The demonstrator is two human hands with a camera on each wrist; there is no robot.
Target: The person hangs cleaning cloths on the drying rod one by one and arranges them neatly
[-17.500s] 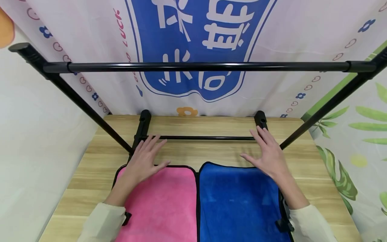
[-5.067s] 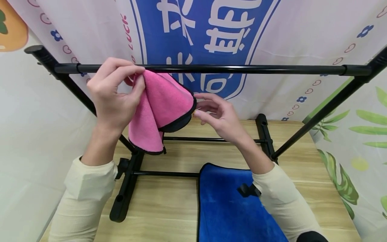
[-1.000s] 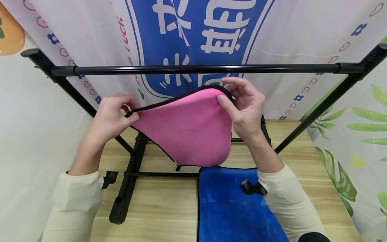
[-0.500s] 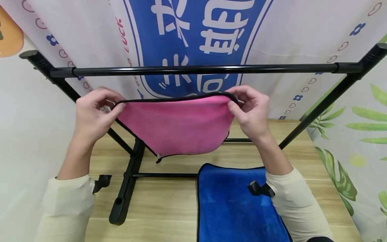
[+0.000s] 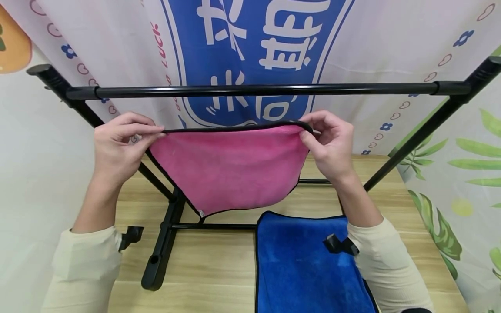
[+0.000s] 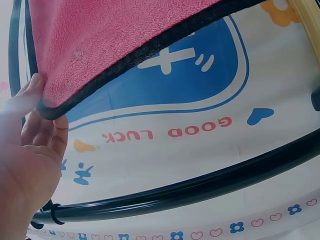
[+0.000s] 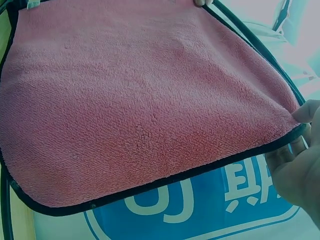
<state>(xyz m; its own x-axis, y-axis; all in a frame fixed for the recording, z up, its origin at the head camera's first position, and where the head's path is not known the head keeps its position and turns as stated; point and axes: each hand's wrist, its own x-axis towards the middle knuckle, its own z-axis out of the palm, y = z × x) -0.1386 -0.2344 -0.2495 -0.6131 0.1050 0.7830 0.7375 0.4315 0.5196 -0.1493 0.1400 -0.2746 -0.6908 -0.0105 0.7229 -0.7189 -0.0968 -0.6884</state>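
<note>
A pink towel (image 5: 231,167) with black edging hangs stretched between both hands, just below the rack's top bar (image 5: 250,90). My left hand (image 5: 121,145) pinches its upper left corner between thumb and fingers; the left wrist view shows that corner of the pink towel (image 6: 100,45) in the grip. At the upper right corner, the thumb and fingers of my right hand (image 5: 330,145) pinch the edge. From the right wrist, the pink towel (image 7: 145,105) fills most of the view, its fuzzy face spread nearly flat. A small white tag (image 5: 202,213) shows at its lower left corner.
A blue towel (image 5: 301,269) lies flat on the wooden table (image 5: 195,278), under the right forearm. The black rack stands around the work, its left foot (image 5: 160,256) on the wood. Behind it hangs a printed curtain (image 5: 352,52).
The pink towel went from lying beside the blue one to being lifted, then bunched near the bar. Over the last second the hands spread apart and its top edge levelled out.
</note>
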